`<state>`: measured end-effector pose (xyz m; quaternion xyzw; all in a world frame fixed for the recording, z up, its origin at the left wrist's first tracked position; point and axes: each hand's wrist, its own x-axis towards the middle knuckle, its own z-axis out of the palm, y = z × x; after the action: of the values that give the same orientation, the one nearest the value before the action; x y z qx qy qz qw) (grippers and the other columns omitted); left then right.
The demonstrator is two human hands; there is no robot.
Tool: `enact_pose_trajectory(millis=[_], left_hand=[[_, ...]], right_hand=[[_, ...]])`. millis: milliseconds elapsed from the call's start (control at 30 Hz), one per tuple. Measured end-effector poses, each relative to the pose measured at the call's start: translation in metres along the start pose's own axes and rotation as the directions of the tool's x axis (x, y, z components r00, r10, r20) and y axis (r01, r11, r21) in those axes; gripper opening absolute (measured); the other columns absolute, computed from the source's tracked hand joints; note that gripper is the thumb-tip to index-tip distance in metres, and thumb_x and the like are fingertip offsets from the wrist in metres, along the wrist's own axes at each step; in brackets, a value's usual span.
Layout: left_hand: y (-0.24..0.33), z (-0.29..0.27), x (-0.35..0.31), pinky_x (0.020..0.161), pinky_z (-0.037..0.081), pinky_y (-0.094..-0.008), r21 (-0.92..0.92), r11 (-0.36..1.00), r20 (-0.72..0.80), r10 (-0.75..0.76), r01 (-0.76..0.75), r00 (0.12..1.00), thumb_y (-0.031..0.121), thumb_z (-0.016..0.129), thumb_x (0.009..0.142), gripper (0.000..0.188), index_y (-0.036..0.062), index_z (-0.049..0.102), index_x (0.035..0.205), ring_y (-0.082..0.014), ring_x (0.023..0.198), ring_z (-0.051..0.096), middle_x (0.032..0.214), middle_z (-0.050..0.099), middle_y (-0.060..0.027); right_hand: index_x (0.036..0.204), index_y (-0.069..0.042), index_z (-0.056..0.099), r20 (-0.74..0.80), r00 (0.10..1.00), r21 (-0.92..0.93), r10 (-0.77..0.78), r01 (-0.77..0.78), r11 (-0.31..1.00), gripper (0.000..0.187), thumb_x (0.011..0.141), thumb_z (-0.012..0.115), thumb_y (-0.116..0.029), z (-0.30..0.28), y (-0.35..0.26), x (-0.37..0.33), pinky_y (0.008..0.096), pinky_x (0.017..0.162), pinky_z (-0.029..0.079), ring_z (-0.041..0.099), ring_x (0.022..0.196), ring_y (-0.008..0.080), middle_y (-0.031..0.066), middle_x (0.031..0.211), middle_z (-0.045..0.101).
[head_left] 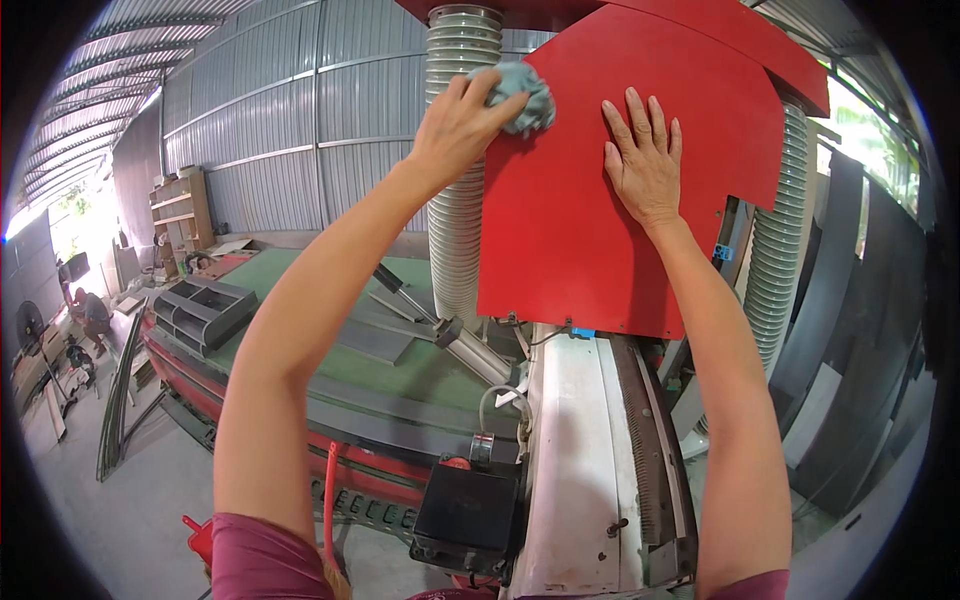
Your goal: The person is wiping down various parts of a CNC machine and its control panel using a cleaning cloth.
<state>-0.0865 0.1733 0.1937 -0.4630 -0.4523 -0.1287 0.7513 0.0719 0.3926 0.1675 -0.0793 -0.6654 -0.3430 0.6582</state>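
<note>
My left hand (455,125) is closed on a crumpled grey-green cloth (528,98), at the upper left edge of a large red machine cover (570,220). The cloth appears to touch the red surface there. Flat against the same cover, further right, lies my right hand (645,165), open with its fingers spread and nothing in it. A ribbed clear hose (462,45) runs down just behind my left hand. A second ribbed hose (778,255) hangs to the right of the cover.
Below the cover runs a white machine beam (580,460) with a toothed rack (640,430). A black box (465,510) sits beside it. Left of that, a metal cylinder (475,352) slants over the green machine bed (290,270), where a grey compartmented frame (205,312) rests. Dark panels (840,300) lean at right.
</note>
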Motion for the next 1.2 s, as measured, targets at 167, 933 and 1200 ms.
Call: enact_pose_trajectory(millis=[167,933,1200], left_hand=[[0.008,-0.02,-0.044,0.072,0.051,-0.0321,-0.087,0.996,0.063,0.032,-0.026,0.997,0.002,0.066,0.067,0.055,0.023,0.059,0.117,-0.0242,0.086,0.053,0.112,0.052,-0.0068],[0.078,-0.062,-0.058,0.086,0.047,-0.04,-0.611,0.613,0.425,-0.279,0.5,0.861,0.007,0.064,0.076,0.041,0.0071,0.057,0.116,-0.0349,0.108,0.051,0.113,0.05,-0.0157],[0.062,-0.019,-0.015,0.097,0.041,-0.041,-0.843,0.351,0.231,-0.447,0.407,0.864,0.014,0.071,0.075,0.062,0.0034,0.043,0.128,-0.0345,0.115,0.045,0.126,0.042,-0.0191]], right_hand=[[0.144,-0.029,0.034,0.014,0.999,0.02,-0.038,0.037,0.999,0.055,0.091,0.049,-0.033,0.0,0.002,-0.001,0.0527,0.111,0.02,0.024,0.139,0.0276,0.0019,0.153,0.025],[0.141,-0.01,0.038,0.267,0.943,0.581,-0.2,0.008,0.814,0.068,0.09,0.051,-0.053,-0.049,-0.033,0.025,0.0481,0.111,0.025,0.028,0.136,0.0389,0.0214,0.145,0.034],[0.128,-0.006,0.047,0.613,0.783,0.755,0.109,-0.621,0.21,0.051,0.085,0.067,-0.022,-0.08,-0.04,0.059,0.026,0.056,0.052,0.061,0.082,0.0132,0.006,0.103,0.06]])
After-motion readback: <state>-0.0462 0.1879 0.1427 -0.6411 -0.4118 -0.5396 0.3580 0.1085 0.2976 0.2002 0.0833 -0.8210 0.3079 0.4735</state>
